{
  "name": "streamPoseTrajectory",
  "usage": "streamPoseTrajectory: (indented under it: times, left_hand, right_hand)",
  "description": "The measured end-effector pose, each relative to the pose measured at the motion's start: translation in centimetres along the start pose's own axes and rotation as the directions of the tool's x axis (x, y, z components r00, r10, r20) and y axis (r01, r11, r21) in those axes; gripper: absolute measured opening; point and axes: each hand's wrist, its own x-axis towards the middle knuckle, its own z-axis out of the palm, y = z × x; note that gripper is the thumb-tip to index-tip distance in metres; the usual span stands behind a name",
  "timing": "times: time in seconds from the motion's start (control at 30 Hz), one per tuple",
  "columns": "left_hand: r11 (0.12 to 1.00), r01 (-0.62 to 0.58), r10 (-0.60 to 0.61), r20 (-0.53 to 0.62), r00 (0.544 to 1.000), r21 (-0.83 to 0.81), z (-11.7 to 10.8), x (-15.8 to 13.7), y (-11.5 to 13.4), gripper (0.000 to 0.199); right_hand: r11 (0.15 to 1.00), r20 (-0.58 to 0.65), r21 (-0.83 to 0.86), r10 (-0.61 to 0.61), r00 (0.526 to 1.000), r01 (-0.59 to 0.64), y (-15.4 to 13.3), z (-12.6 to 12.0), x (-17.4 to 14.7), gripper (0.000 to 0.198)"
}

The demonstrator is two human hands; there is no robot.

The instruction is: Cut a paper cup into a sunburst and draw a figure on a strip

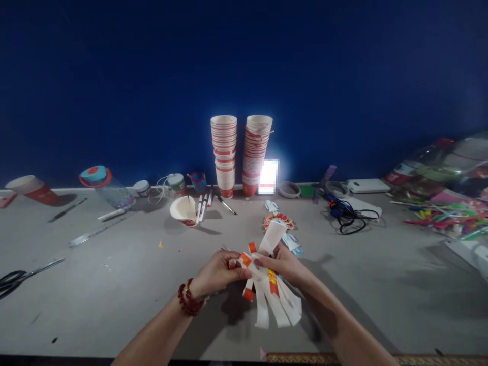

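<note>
Between my two hands is a paper cup cut into strips (pixel 262 284), its white strips fanned out and several red-printed ends curled into rolls. My left hand (pixel 223 272), with red bead bracelets at the wrist, pinches a curled red-and-white strip on the left side. Gripping the cup's middle from the right, my right hand (pixel 284 264) has its thumb on the white paper. One broad strip points up and away; longer strips hang toward me. Just beyond lie a red-and-white paper ring (pixel 272 219) and blue-and-white paper cutouts (pixel 293 243).
Two tall stacks of paper cups (pixel 224 152) stand against the blue wall. A cut cup (pixel 183 211) and markers (pixel 202 207) lie left of centre. Scissors (pixel 26 277) rest far left. At right are a glue gun with its black cord (pixel 341 208), bottles and colourful sticks (pixel 450 216).
</note>
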Motion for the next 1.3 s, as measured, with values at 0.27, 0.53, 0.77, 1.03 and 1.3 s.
streamPoseTrajectory:
  times: [0.27,0.53,0.77,1.03,1.3]
  left_hand:
    - [0.997,-0.055,0.055,-0.005,0.998,-0.053,0.3,0.1,-0.1,0.036]
    - [0.994,-0.086,0.083,-0.055,0.995,-0.063,0.4,0.1,0.2,0.033]
    - [0.990,-0.104,0.089,-0.140,0.986,-0.100,0.7,0.2,0.2,0.036]
    - [0.996,-0.082,0.079,-0.088,0.993,-0.034,0.6,0.1,1.1,0.039]
    - [0.992,-0.067,0.053,-0.127,0.990,-0.106,0.5,0.2,0.2,0.040]
  right_hand:
    - [0.999,-0.014,0.034,0.009,1.000,-0.008,0.1,0.0,0.1,0.037]
    - [1.000,-0.074,-0.007,-0.021,0.997,0.020,0.2,0.0,0.2,0.031]
    - [1.000,-0.105,-0.020,-0.022,0.994,0.020,0.0,0.3,0.2,0.025]
    - [1.000,-0.082,0.030,-0.008,0.997,0.010,0.4,0.1,0.2,0.028]
    - [1.000,-0.108,0.030,0.011,0.994,-0.008,0.1,0.1,0.1,0.030]
